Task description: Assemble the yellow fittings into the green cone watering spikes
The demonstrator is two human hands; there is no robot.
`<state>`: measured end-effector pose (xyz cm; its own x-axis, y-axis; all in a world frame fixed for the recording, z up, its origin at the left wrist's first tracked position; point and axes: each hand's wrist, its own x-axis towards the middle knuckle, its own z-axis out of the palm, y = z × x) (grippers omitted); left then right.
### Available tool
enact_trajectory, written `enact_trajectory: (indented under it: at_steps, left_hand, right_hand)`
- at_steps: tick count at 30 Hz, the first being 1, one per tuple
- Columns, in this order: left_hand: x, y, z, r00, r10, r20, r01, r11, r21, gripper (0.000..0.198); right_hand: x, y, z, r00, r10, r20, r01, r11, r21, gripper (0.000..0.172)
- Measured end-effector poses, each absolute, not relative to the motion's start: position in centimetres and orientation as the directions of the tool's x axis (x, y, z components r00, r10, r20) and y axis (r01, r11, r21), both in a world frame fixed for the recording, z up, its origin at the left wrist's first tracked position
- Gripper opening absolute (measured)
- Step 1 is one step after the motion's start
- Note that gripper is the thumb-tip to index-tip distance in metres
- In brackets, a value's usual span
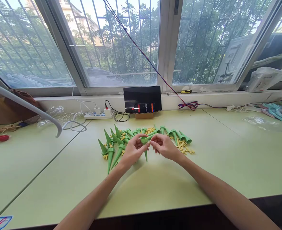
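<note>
My left hand is closed around a green plastic plant watering spike, its ring-shaped collar up and its pointed tip down. My right hand meets it from the right, thumb and fingertips pinched against the spike's side. Whatever is between those fingertips is too small to make out. On the table to the left lie several more green spikes, some standing on their collars, others on their sides. Further spikes spread behind and right of my hands. Small yellow plastic fittings are scattered among them.
The pale green table runs up to a window ledge. At the back, a phone showing a timer leans on a black tablet. A power strip with cables lies left, and a white curved bar crosses the left side.
</note>
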<state>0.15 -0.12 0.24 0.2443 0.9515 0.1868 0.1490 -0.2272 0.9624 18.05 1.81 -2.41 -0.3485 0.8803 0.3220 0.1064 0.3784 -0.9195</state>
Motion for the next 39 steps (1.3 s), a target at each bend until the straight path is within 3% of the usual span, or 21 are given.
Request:
enact_trajectory:
  at_steps: [24, 39]
  left_hand:
    - [0.09, -0.25, 0.59, 0.245, 0.955, 0.164, 0.159, -0.207, 0.965, 0.044]
    - [0.13, -0.28, 0.51, 0.226, 0.958, 0.179, 0.127, -0.211, 0.969, 0.046]
  right_hand:
    - [18.13, 1.59, -2.06, -0.351, 0.878, 0.325, 0.150, 0.395, -0.906, 0.032]
    - [18.15, 1.60, -1.87, -0.349, 0.880, 0.322, 0.062, 0.365, -0.929, 0.035]
